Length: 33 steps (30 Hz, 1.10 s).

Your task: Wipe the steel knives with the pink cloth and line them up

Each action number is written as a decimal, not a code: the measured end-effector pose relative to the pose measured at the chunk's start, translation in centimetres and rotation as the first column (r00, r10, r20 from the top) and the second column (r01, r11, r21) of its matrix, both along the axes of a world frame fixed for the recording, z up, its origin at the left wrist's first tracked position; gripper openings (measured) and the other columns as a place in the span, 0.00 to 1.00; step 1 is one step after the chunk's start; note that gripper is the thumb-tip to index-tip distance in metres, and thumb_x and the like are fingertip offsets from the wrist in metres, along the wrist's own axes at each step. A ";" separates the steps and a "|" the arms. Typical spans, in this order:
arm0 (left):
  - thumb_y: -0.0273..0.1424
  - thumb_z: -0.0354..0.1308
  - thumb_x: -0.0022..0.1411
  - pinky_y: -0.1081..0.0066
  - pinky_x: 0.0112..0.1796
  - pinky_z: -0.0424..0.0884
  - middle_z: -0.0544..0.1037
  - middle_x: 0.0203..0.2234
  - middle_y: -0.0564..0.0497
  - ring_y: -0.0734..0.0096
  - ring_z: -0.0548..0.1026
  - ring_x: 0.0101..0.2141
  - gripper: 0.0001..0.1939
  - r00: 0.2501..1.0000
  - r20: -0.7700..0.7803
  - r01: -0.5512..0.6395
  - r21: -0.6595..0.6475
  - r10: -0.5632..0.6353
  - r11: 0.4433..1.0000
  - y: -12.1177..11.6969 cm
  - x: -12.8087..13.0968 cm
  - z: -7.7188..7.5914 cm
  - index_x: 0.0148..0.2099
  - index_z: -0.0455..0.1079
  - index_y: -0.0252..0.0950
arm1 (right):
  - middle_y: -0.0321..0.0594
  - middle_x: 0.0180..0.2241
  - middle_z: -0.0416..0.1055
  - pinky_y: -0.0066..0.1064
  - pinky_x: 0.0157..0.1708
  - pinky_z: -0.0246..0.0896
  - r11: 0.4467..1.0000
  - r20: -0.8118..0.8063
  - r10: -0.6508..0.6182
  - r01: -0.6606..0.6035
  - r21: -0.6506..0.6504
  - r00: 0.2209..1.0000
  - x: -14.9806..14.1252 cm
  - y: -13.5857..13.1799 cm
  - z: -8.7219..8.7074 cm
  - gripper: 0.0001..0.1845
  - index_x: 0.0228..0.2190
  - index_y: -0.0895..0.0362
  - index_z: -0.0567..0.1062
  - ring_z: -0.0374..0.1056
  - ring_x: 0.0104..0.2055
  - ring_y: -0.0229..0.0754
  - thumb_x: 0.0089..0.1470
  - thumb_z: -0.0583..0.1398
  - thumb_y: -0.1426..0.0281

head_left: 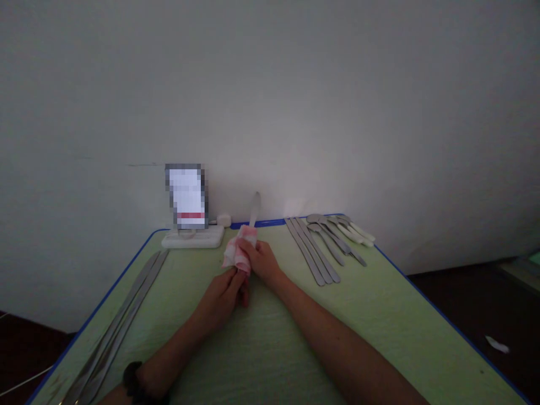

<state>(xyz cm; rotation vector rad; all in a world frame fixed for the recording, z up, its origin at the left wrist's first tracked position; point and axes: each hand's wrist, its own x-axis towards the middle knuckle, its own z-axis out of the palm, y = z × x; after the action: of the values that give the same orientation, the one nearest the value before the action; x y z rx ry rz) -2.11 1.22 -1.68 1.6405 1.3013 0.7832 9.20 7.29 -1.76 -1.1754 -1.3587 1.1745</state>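
Observation:
A table knife points up and away from me, its blade sticking out beyond a folded pink-and-white cloth. My right hand is closed on the cloth, which is wrapped around the knife's middle. Just below it, my left hand is closed at the knife's lower end; the handle is hidden by the fingers and cloth. To the right, several table knives lie side by side. Two more long knives lie along the table's left side.
Spoons and forks lie in a group at the back right, with white-handled cutlery beside them. A blurred, lit phone stands on a white power strip at the back left. The green table meets a grey wall.

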 end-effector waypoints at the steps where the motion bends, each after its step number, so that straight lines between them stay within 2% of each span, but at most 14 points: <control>1: 0.43 0.39 0.63 0.72 0.24 0.61 0.69 0.14 0.55 0.71 0.65 0.19 0.20 1.000 0.006 0.001 0.000 -0.001 1.000 0.0 0.0 0.0 0.26 0.61 0.38 | 0.30 0.15 0.53 0.26 0.19 0.43 1.000 -0.005 -0.003 0.002 -0.006 1.000 0.0 0.0 0.1 0.22 0.13 0.57 0.61 0.49 0.19 0.30 0.46 0.55 0.55; 4: 0.43 0.39 0.63 0.73 0.24 0.61 0.69 0.14 0.55 0.72 0.65 0.19 0.20 1.000 -0.018 0.017 0.011 -0.017 1.000 0.1 0.0 0.2 0.25 0.61 0.38 | 0.30 0.14 0.53 0.26 0.19 0.43 0.999 -0.043 -0.017 0.015 -0.031 0.999 0.1 0.1 0.0 0.22 0.12 0.57 0.61 0.49 0.19 0.31 0.44 0.56 0.55; 7: 0.43 0.40 0.62 0.74 0.25 0.61 0.67 0.12 0.57 0.73 0.65 0.18 0.21 0.996 -0.074 0.056 0.030 -0.054 0.998 -0.1 -0.2 0.5 0.22 0.59 0.38 | 0.29 0.14 0.54 0.26 0.19 0.43 0.993 -0.122 -0.082 0.071 -0.093 0.989 0.4 0.8 -0.3 0.21 0.13 0.58 0.63 0.48 0.18 0.31 0.42 0.58 0.55; 11: 0.43 0.42 0.60 0.75 0.20 0.57 0.61 0.08 0.59 0.76 0.59 0.13 0.21 0.978 -0.158 0.135 -0.005 -0.134 0.991 -0.8 -0.5 0.7 0.18 0.56 0.38 | 0.31 0.15 0.59 0.27 0.20 0.47 0.972 -0.374 -0.191 0.120 -0.203 0.908 0.8 2.1 -0.8 0.18 0.16 0.58 0.67 0.53 0.19 0.33 0.41 0.59 0.56; 13: 0.42 0.43 0.59 0.75 0.18 0.55 0.59 0.07 0.59 0.78 0.57 0.12 0.21 0.972 -0.139 0.181 -0.054 -0.187 0.982 -1.0 -0.6 0.6 0.17 0.56 0.38 | 0.31 0.15 0.61 0.27 0.20 0.49 0.969 -0.475 -0.193 0.092 -0.227 0.858 0.9 2.3 -0.9 0.17 0.17 0.58 0.67 0.55 0.19 0.33 0.41 0.59 0.56; 15: 0.40 0.45 0.58 0.76 0.18 0.56 0.62 0.08 0.58 0.77 0.59 0.13 0.19 0.975 -0.041 0.214 -0.087 -0.218 0.973 -1.1 -0.5 0.5 0.19 0.58 0.38 | 0.31 0.16 0.62 0.26 0.20 0.50 0.973 -0.519 -0.156 0.041 -0.227 0.840 1.0 2.2 -0.9 0.18 0.18 0.58 0.67 0.55 0.19 0.33 0.41 0.60 0.55; 17: 0.39 0.44 0.58 0.76 0.19 0.58 0.68 0.12 0.56 0.76 0.62 0.15 0.16 0.981 0.095 0.181 -0.103 -0.172 0.978 -0.9 -0.4 0.6 0.24 0.62 0.36 | 0.31 0.15 0.61 0.26 0.19 0.49 0.977 -0.513 -0.087 -0.028 -0.212 0.854 1.0 1.9 -0.8 0.20 0.18 0.58 0.67 0.54 0.18 0.32 0.41 0.60 0.53; 19: 0.41 0.42 0.59 0.76 0.18 0.58 0.71 0.15 0.56 0.75 0.64 0.16 0.16 0.984 0.166 0.085 -0.123 -0.064 0.989 -0.6 -0.1 0.7 0.32 0.64 0.36 | 0.30 0.14 0.60 0.25 0.18 0.46 0.979 -0.447 0.007 -0.097 -0.180 0.894 1.0 1.5 -0.8 0.22 0.17 0.58 0.67 0.52 0.17 0.31 0.41 0.60 0.52; 22: 0.44 0.40 0.61 0.75 0.19 0.59 0.69 0.13 0.58 0.73 0.64 0.16 0.18 0.997 0.069 -0.015 -0.098 0.022 0.995 -0.3 0.3 1.0 0.34 0.62 0.37 | 0.30 0.13 0.58 0.25 0.18 0.42 0.982 -0.329 0.093 -0.142 -0.127 0.940 0.9 1.3 -1.0 0.23 0.16 0.59 0.66 0.50 0.17 0.30 0.41 0.60 0.51; 25: 0.44 0.40 0.62 0.75 0.22 0.61 0.66 0.11 0.59 0.73 0.65 0.16 0.17 0.999 -0.039 -0.002 -0.028 0.001 1.000 -0.3 0.4 1.0 0.29 0.60 0.38 | 0.29 0.13 0.59 0.25 0.18 0.43 0.987 -0.379 0.010 -0.071 -0.147 0.925 0.8 1.6 -1.2 0.23 0.15 0.58 0.66 0.51 0.17 0.30 0.41 0.60 0.51; 29: 0.43 0.41 0.62 0.75 0.22 0.60 0.67 0.11 0.59 0.73 0.66 0.16 0.17 0.988 -0.115 0.096 -0.035 -0.099 0.995 -0.5 0.1 0.8 0.28 0.59 0.39 | 0.30 0.15 0.62 0.26 0.19 0.49 0.971 -0.532 -0.183 0.067 -0.230 0.826 1.2 2.5 -1.2 0.20 0.18 0.58 0.68 0.56 0.18 0.33 0.41 0.60 0.53; 33: 0.42 0.41 0.63 0.76 0.22 0.60 0.68 0.12 0.58 0.73 0.67 0.17 0.18 0.977 -0.156 0.144 -0.019 -0.146 0.989 -0.5 0.0 0.8 0.26 0.58 0.39 | 0.31 0.16 0.64 0.25 0.19 0.52 0.957 -0.557 -0.274 0.168 -0.235 0.784 2.1 3.5 -1.1 0.18 0.20 0.58 0.69 0.58 0.19 0.33 0.43 0.60 0.55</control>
<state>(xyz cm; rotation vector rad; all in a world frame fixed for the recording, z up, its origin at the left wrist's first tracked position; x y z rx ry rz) -2.10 0.68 -0.88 1.7982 1.2736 0.5694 11.25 10.78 -2.89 -0.9412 -0.6365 1.3532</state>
